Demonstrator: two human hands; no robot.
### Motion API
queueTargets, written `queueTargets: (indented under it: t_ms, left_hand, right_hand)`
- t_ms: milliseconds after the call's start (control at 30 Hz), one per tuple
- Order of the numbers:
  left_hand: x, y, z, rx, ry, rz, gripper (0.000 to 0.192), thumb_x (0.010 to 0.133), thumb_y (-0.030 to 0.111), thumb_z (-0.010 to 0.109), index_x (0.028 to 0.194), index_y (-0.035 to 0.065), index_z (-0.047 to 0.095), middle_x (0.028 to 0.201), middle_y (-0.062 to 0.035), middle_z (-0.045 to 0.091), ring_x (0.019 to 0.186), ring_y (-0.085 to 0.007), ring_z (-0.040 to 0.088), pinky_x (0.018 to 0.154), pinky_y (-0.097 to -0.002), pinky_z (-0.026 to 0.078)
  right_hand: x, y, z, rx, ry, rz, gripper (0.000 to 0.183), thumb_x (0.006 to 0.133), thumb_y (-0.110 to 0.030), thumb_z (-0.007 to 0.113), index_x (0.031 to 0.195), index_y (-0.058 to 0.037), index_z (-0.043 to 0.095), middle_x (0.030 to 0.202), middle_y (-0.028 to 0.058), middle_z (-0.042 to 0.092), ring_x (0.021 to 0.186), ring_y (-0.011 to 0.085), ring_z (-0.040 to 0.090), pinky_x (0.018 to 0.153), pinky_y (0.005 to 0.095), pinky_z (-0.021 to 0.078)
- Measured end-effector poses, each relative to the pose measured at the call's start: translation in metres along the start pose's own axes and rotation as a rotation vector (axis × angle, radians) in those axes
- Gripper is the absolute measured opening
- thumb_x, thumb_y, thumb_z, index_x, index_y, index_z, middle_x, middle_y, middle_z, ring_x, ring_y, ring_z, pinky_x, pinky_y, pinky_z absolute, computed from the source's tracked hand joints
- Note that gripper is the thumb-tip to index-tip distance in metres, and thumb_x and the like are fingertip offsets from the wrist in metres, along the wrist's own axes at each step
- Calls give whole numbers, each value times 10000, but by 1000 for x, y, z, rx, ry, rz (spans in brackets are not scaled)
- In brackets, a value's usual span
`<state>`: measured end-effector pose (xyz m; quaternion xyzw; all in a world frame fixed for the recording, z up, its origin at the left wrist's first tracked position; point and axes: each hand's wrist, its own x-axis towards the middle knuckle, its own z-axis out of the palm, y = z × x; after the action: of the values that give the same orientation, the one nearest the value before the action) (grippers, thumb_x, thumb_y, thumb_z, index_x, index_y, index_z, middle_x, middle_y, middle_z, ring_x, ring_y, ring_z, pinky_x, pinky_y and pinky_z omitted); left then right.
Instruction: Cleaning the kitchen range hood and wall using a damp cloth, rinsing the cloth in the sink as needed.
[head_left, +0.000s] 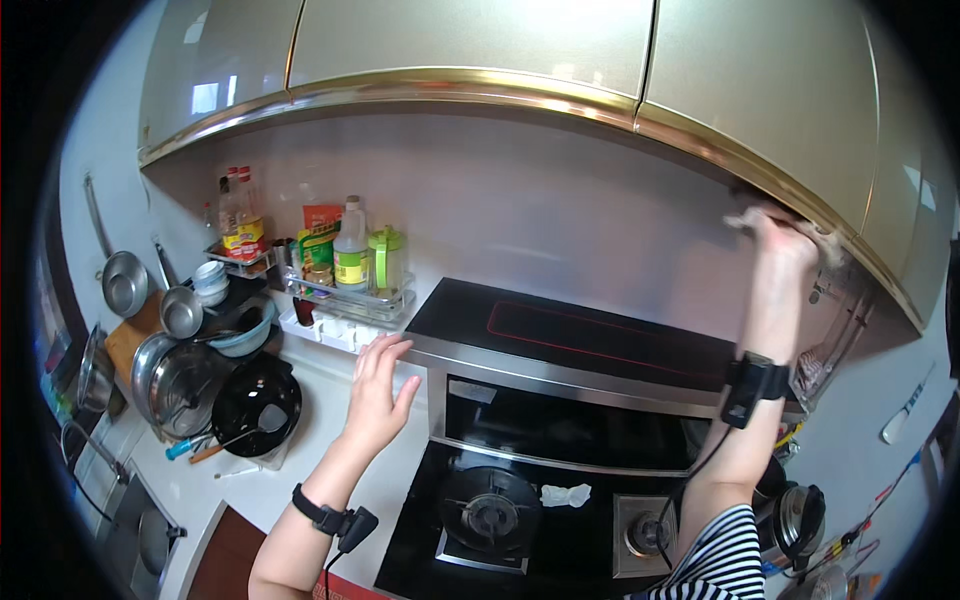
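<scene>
Raised at the upper right, my right hand (784, 244) grips a pale cloth (828, 241) against the gold-trimmed lower edge of the wall cabinets (480, 84). Part of the cloth is hidden behind the fingers. My left hand (384, 390) is held up with nothing in it, its fingers apart, by the left corner of the range hood's black glass top (570, 330). Below sits a black gas stove with a left burner (491, 514) and a right burner (645, 532). A crumpled white tissue (566, 496) lies between them.
A wire rack (360, 300) left of the hood holds bottles and a green-lidded jug (386, 259). Pot lids and a black wok (256, 405) crowd the left counter, near a sink (135, 540). Pots (795, 517) stand right of the stove. Cables trail from both wrist straps.
</scene>
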<state>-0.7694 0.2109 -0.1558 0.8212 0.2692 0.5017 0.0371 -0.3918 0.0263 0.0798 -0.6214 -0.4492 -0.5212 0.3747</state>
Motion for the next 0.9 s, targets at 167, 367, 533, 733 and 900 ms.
queueTargets:
  t_ms: [167,367,533,733,900]
  left_hand:
    - [0,-37,-34,11,-1,-1,465,863,146,657,1294,45,517,1350,-193,494,1331,-415,414,1145,-527,272]
    - [-18,-102,-94,40,-34,-16,479,870,143,647,1305,9,497,1375,-207,473,1344,-418,398,1155,-526,259]
    - [-8,-146,-99,-36,-69,-77,478,884,170,638,1311,12,491,1371,-202,472,1340,-406,405,1155,-523,255]
    - [-27,-186,-135,82,-138,-202,509,857,168,670,1318,42,495,1368,-192,470,1315,-408,425,1147,-550,261]
    - [-48,-226,-150,-6,-114,-164,508,855,162,673,1319,50,497,1362,-185,476,1298,-409,443,1140,-547,280]
  right_hand:
    - [3,-164,29,-759,90,-438,97,845,-58,528,932,-64,570,842,50,544,756,190,533,737,393,449]
    - [41,-335,174,-1292,-137,-242,170,906,-183,504,1023,-78,569,924,61,562,849,209,550,788,406,457]
    - [146,-433,361,-1383,-232,103,304,885,-318,509,1098,-113,578,1045,68,563,966,213,535,869,396,441]
    - [126,-156,454,-1205,-419,372,468,861,-480,514,1188,-154,590,1189,78,565,1106,217,518,967,384,421]
    - [160,237,382,-1213,-437,620,606,841,-615,518,1263,-188,599,1310,86,567,1223,221,504,1048,374,405]
